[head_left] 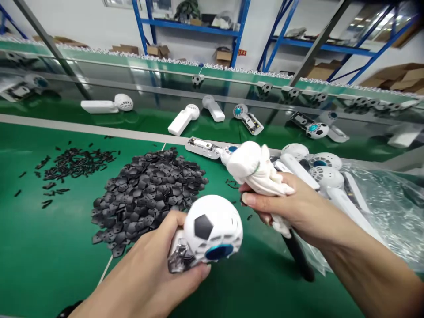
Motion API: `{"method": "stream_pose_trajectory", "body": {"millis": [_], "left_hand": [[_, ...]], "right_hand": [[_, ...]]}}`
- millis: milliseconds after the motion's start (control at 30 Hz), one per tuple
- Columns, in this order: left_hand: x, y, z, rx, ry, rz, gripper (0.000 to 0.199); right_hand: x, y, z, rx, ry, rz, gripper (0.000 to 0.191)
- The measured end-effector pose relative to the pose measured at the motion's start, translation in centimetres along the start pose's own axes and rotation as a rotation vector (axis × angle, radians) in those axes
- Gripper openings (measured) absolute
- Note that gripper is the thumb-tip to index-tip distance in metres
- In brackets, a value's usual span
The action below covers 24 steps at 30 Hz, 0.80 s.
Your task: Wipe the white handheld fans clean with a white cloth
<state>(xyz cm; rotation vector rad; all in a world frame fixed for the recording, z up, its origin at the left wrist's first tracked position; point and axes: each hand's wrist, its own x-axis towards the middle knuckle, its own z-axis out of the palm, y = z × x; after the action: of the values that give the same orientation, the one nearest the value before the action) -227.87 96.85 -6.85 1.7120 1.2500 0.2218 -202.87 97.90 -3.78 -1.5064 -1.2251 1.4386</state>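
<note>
At a green workbench point(39, 247), a worker's left hand point(159, 269) closes around the handle of a small football-patterned fan point(212, 229), its round white head turned upward so one black patch and a blue centre face the camera. The right hand point(291, 207) grips a cloth-wrapped tool point(258, 170), its dark handle point(298, 256) angled down toward the bench and its padded tip raised just above the fan. Behind the hands lies a heap of black patches point(149, 190), within easy reach; to the right, finished white fans point(324, 170) rest on a clear plastic bag point(380, 212). Farther off, more fans lie scattered along the conveyor belt point(149, 119).
</note>
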Motion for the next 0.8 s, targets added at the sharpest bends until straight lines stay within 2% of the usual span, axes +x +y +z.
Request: {"method": "stream_pose_trajectory", "body": {"millis": [67, 133, 200, 267, 333, 533, 667, 800], "left_hand": [[0.3, 1.2, -0.2, -0.249, 0.079, 0.096, 0.045], [0.6, 2.2, -0.2, -0.404, 0.138, 0.183, 0.06], [0.8, 3.0, -0.1, -0.494, 0.151, 0.219, 0.072], [1.1, 3.5, -0.1, -0.59, 0.116, 0.231, 0.076], [1.3, 3.8, 0.0, -0.647, 0.092, 0.272, 0.073], [1.6, 4.3, 0.7, -0.508, 0.199, 0.382, 0.06], [1.4, 4.8, 0.9, -0.542, 0.183, 0.505, 0.043], [1.5, 5.0, 0.7, -0.687, 0.156, 0.576, 0.051]], "right_hand": [[-0.5, -0.7, 0.1, 0.078, -0.022, -0.067, 0.018], [-0.9, -1.8, 0.4, 0.115, -0.053, -0.128, 0.018], [-1.2, -3.1, 0.7, 0.11, -0.105, -0.173, 0.018], [-1.4, -4.2, 1.1, 0.079, -0.152, -0.207, 0.017], [-1.7, -4.9, 1.4, 0.031, -0.166, -0.238, 0.016], [-2.7, -5.9, 2.0, -0.027, -0.164, -0.283, 0.013], [-2.8, -6.4, 2.6, -0.036, -0.192, -0.241, 0.012], [-2.5, -5.7, 3.1, 0.108, -0.228, -0.194, 0.018]]}}
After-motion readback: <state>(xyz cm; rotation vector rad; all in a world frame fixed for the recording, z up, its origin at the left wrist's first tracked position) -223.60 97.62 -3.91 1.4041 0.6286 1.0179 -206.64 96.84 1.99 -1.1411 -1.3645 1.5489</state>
